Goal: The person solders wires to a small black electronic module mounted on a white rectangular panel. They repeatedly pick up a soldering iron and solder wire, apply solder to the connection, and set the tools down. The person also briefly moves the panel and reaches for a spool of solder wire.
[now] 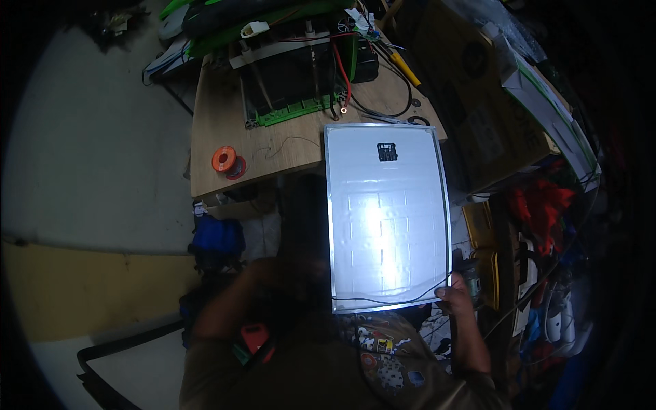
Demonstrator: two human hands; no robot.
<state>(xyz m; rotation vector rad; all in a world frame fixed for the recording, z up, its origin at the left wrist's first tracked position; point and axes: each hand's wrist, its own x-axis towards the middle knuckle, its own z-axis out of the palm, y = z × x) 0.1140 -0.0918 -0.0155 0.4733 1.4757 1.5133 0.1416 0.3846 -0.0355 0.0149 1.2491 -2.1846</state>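
Head view shows a white-faced, silver-edged framed panel (383, 229) held tilted in front of the person, its far end overlapping the near right part of the wooden tabletop (213, 116); whether the two touch, I cannot tell. The right hand (452, 295) is closed on the panel's near right corner, thumb on the white face. The left hand (301, 270) lies in deep shadow beside the panel's left edge, so I cannot tell how far open it is or whether it holds anything.

A small black plastic piece (387, 152) sits on the panel's face near its far end, and a thin black cable (362, 299) crosses its near end.

On the tabletop, an orange spool (231, 164) stands near the near left corner, with a fine loose wire (290, 138) to its right. Toward the far edge is a dark block (290, 85) in a green frame, a red cable (347, 76) hanging beside it. Near the right edge lie a yellow-handled tool (406, 72) and, closer to the panel, scissors (418, 121).
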